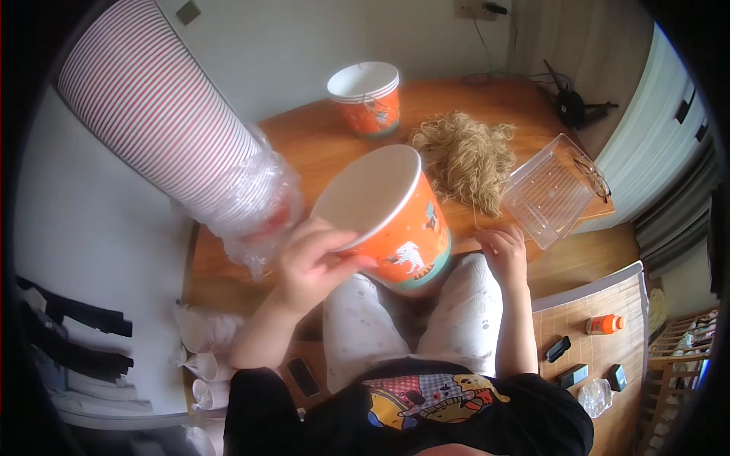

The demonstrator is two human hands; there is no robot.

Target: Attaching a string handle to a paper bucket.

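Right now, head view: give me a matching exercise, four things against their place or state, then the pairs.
Things:
1. orange paper bucket in the left hand
2. second orange paper bucket
3. clear plastic tray
4. pile of tan fibre strands

Places or states:
A. upright at the far edge of the wooden table
B. tilted, open mouth toward the camera
C. heaped mid-table
D. at the table's right edge, above the right hand

Pairs: 1-B, 2-A, 3-D, 4-C. The left hand grips bucket 1 at its rim.
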